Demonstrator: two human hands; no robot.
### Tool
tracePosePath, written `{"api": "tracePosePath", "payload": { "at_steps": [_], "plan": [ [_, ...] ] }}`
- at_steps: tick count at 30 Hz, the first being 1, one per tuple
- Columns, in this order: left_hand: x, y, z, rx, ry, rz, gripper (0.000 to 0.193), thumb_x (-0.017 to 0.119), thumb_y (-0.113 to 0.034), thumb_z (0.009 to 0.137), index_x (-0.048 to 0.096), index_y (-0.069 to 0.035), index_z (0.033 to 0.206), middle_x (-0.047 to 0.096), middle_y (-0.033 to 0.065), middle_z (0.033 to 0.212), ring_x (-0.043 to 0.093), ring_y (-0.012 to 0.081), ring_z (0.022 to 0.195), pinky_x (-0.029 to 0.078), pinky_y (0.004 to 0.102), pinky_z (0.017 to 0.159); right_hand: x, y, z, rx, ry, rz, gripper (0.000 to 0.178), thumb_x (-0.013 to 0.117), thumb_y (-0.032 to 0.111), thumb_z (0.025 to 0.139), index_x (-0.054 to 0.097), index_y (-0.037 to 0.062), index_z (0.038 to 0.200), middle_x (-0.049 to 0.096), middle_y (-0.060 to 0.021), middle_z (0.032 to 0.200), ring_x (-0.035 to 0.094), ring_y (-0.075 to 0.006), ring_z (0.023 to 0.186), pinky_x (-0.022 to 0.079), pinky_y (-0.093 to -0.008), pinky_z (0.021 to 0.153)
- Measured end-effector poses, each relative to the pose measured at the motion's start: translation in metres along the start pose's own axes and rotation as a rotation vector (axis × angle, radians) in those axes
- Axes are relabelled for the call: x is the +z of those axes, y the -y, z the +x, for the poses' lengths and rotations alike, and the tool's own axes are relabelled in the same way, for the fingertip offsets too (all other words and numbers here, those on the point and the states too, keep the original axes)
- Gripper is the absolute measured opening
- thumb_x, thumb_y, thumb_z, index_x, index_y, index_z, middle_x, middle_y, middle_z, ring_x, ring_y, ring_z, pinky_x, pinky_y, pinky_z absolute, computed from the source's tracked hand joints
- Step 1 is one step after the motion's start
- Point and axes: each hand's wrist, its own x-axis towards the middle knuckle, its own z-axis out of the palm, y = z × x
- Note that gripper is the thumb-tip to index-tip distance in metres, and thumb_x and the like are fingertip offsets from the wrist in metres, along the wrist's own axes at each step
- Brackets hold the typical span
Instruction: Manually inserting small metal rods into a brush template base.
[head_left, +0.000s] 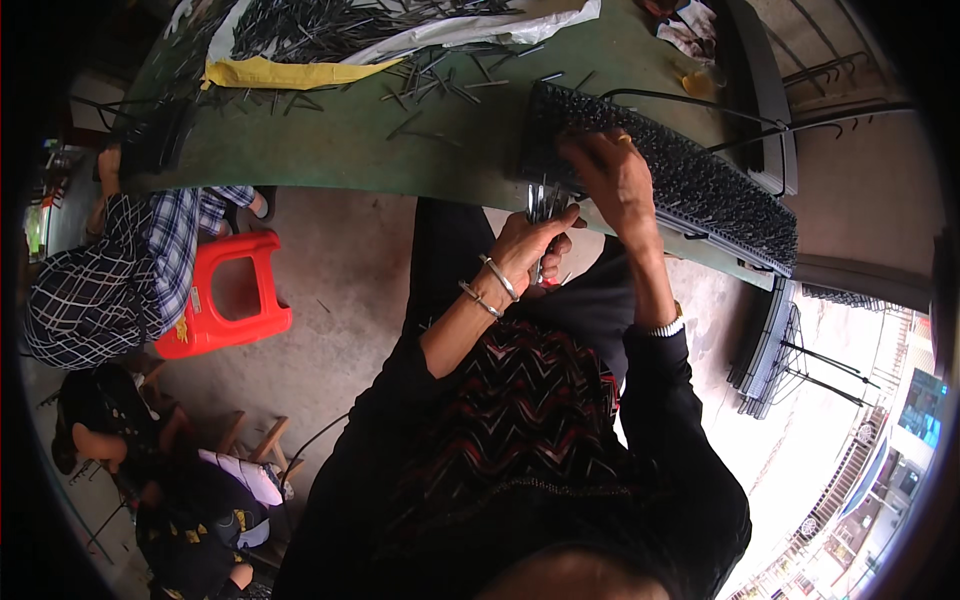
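My left hand (535,245) is closed around a bundle of thin, dark, shiny rods (545,203), held upright just off the table's near edge. A bangle and a bracelet circle that wrist. My right hand (622,185) is over the left end of a long black block (690,185) whose top is densely covered with small dark tips. Its fingers are bent and drawn together above the block. What the fingertips hold, if anything, is lost against the dark surface.
Many loose rods lie on the green table (300,140), with a heap on a white and yellow sack (300,72). A black metal rod frame (690,97) stands behind the block. A red stool (235,295) and people (110,270) are at left; grey racks (765,345) at right.
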Motion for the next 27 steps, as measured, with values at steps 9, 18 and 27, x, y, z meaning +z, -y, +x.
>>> {"api": "tracePosePath", "payload": {
  "at_steps": [9,18,27],
  "plan": [
    [0.005,0.005,0.008,0.047,-0.054,0.087,0.028,0.074,-0.030,0.081,0.062,-0.005,0.084,0.047,-0.0021,0.056,0.036,0.0046,0.041,0.026,0.0217,0.036,-0.022,0.005,-0.017,0.145,0.283,0.511,0.012,0.059,0.011,0.086,0.062,-0.0003,0.087,0.063,-0.0091,0.079,0.059,-0.0145,0.072,0.047,-0.0280,0.062],
    [0.002,0.001,0.014,0.043,0.025,0.013,0.033,0.071,-0.034,0.084,0.061,-0.004,0.089,0.047,-0.0013,0.058,0.037,0.0059,0.041,0.028,0.0235,0.037,0.007,-0.009,0.008,0.143,-0.362,0.186,0.010,0.058,0.013,0.088,0.060,0.0031,0.091,0.064,-0.0106,0.070,0.060,-0.0151,0.059,0.047,-0.0293,0.057],
    [-0.004,-0.001,0.026,0.047,-0.041,-0.049,0.028,0.074,-0.029,0.082,0.062,-0.005,0.089,0.048,-0.0019,0.059,0.038,0.0056,0.043,0.028,0.0219,0.039,0.020,-0.009,0.012,0.080,-0.372,0.112,0.007,0.059,0.009,0.088,0.061,0.0045,0.092,0.063,-0.0133,0.077,0.061,-0.0250,0.065,0.047,-0.0329,0.061]
  ]
}}
